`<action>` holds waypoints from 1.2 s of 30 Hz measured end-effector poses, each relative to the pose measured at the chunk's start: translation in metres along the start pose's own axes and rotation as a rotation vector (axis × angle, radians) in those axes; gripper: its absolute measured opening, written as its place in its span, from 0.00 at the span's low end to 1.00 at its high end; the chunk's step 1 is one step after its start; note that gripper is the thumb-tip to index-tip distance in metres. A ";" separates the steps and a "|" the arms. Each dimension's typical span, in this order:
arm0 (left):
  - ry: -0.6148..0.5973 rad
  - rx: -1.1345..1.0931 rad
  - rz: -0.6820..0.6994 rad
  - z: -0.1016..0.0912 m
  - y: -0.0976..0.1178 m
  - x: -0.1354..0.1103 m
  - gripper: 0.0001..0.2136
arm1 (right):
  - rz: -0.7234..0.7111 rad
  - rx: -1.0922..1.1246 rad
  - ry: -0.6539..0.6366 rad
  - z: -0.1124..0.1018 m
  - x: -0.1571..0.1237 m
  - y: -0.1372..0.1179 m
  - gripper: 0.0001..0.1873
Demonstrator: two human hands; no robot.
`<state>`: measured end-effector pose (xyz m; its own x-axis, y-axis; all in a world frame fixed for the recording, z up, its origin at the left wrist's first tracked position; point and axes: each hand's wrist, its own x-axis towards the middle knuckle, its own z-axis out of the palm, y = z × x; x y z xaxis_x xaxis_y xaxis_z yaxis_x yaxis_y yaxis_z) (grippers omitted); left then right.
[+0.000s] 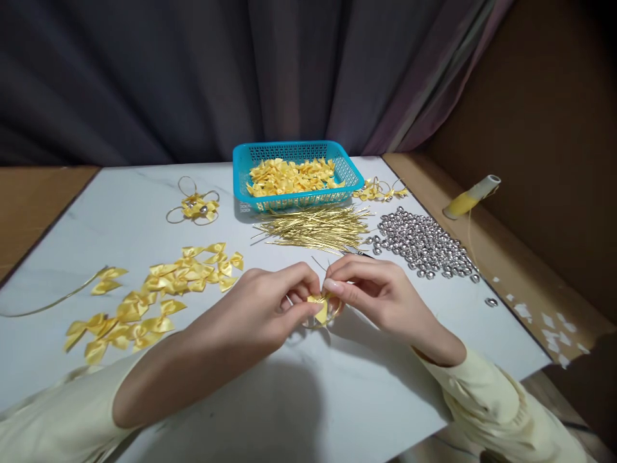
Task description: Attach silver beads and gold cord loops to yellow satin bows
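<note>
My left hand [270,305] and my right hand [373,286] meet just above the white tabletop [313,399], near its front middle. Both pinch one small yellow satin bow [319,307] between fingertips. A thin gold wire sticks up from the bow between my thumbs. A bit of wire loop shows under the bow. Both sleeves are pale yellow.
A blue basket [241,168] of yellow bows stands at the back. In front of it lies a pile of gold wires [315,228]. Silver bells [424,247] spread at the right. Loose yellow bows [159,296] lie at the left, finished wired bows [196,206] behind. A yellow thread spool [470,198] is far right.
</note>
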<state>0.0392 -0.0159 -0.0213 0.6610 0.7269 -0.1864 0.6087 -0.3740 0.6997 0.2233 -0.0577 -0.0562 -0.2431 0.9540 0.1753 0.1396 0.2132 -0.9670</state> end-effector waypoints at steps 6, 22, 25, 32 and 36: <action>-0.053 -0.206 -0.054 0.000 -0.001 0.003 0.05 | 0.011 0.000 0.002 -0.001 -0.001 0.000 0.08; -0.289 -0.477 -0.147 -0.006 -0.012 0.019 0.09 | -0.044 -0.009 0.039 -0.002 0.000 0.002 0.08; -0.260 -0.473 -0.143 -0.007 -0.010 0.018 0.09 | -0.044 -0.017 0.040 -0.003 0.000 0.001 0.08; -0.250 -0.456 -0.110 -0.006 -0.008 0.016 0.08 | -0.048 -0.062 0.035 -0.002 0.001 0.001 0.08; -0.240 -0.460 -0.101 -0.006 -0.007 0.016 0.09 | -0.053 -0.053 0.046 -0.002 0.001 0.002 0.08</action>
<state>0.0430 0.0020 -0.0252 0.7237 0.5737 -0.3835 0.4548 0.0214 0.8903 0.2254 -0.0559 -0.0573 -0.2073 0.9495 0.2353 0.1788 0.2733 -0.9452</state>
